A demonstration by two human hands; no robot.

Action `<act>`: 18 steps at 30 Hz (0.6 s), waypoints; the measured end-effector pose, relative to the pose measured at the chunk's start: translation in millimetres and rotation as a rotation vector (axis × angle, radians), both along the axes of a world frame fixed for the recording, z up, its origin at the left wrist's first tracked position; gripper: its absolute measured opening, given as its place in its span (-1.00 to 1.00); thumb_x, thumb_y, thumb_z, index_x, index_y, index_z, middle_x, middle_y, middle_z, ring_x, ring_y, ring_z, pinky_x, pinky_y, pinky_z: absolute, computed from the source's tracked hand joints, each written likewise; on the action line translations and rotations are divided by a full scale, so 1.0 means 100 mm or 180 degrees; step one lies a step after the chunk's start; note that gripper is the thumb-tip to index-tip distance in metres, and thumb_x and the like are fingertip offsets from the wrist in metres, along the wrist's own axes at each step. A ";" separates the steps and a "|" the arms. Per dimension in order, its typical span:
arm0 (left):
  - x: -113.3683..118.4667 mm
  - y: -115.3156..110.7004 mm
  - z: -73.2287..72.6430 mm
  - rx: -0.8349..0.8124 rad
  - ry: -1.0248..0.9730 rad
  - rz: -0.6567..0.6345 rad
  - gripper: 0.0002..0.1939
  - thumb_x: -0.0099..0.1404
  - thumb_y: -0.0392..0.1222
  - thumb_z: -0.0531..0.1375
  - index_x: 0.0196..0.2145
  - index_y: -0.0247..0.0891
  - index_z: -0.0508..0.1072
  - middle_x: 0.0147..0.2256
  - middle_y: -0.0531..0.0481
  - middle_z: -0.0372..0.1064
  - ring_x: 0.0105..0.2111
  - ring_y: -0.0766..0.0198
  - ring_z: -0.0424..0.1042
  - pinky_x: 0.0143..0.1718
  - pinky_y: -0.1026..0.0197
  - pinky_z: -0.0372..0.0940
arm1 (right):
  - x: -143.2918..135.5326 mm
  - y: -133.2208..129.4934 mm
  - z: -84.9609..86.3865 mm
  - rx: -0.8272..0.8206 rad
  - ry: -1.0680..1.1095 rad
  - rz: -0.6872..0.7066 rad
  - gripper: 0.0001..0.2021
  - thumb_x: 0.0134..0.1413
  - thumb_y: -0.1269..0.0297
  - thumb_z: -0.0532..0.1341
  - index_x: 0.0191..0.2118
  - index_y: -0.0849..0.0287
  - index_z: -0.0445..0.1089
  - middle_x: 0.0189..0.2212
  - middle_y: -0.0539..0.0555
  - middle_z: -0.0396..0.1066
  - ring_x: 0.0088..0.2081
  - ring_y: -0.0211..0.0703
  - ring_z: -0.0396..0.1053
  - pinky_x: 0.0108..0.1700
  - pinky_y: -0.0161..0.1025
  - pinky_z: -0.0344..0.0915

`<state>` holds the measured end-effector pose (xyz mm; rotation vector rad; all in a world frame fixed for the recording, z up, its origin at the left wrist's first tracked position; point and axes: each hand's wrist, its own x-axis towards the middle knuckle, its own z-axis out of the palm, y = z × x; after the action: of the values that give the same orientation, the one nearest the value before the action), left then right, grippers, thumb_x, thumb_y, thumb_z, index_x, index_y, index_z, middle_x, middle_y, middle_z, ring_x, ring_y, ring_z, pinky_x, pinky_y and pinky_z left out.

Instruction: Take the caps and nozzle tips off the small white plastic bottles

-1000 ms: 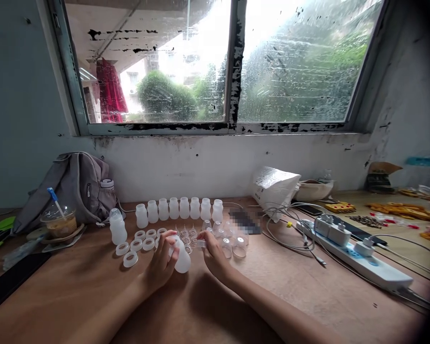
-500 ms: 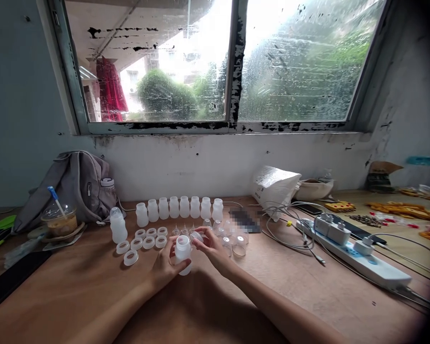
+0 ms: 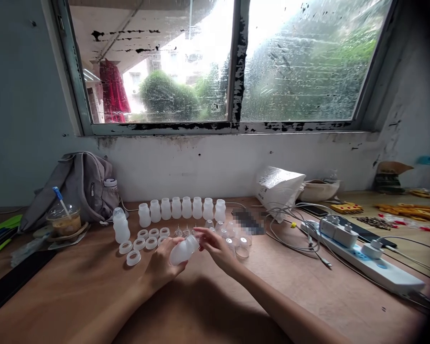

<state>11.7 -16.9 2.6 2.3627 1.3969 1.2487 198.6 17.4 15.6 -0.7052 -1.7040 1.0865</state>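
- The left hand [image 3: 163, 263] grasps a frosted bottle [image 3: 179, 253] over the table [image 3: 75, 286], its neck tilted toward the right hand [image 3: 217, 248].
- The right fingertips are at the neck; whether they grip a piece there, I cannot tell.
- The step looks like work at the bottle's mouth; the next move calls for keeping the bottle steady.
- Half a second earlier the bottle is nearly upright; now it leans rightward.

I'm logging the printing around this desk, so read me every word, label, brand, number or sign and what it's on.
I can read no text for certain.
White bag: small dark marks on its side, too small to read.
Held bottle: no lettering I can make out.
Pixelated patch on the table: unreadable.
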 end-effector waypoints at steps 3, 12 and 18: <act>-0.04 0.02 0.01 0.0092 0.0157 -0.0037 -0.55 0.00 -0.23 0.18 -0.10 -0.16 0.25 -0.23 -0.02 0.30 -0.25 0.18 0.30 -0.23 0.15 0.24 | 0.05 0.04 0.02 -0.0148 0.0041 0.0118 -0.71 -0.05 0.19 0.15 -0.17 0.18 0.25 -0.46 0.01 0.32 -0.42 -0.28 0.27 -0.36 -0.29 0.25; -0.09 0.07 0.00 0.0070 0.0256 -0.0171 -0.52 0.00 -0.23 0.19 -0.07 -0.13 0.25 -0.22 0.00 0.30 -0.22 0.20 0.29 -0.20 0.16 0.24 | 0.10 0.12 -0.02 -0.0372 0.0084 0.0236 -0.77 -0.12 0.18 0.21 -0.33 0.21 0.32 -0.45 0.02 0.35 -0.38 -0.26 0.31 -0.31 -0.27 0.27; -0.09 0.06 0.01 -0.0023 0.0295 -0.0127 -0.52 0.00 -0.24 0.19 -0.07 -0.12 0.25 -0.23 0.01 0.29 -0.22 0.21 0.29 -0.18 0.17 0.24 | 0.14 0.16 -0.03 -0.0278 0.0055 0.0147 -0.77 -0.19 0.20 0.26 -0.35 0.21 0.39 -0.42 0.04 0.39 -0.36 -0.20 0.34 -0.27 -0.22 0.30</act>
<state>2.7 -11.2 3.9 2.4602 1.3701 1.1358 213.1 33.3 12.2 -0.7122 -1.6734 1.2020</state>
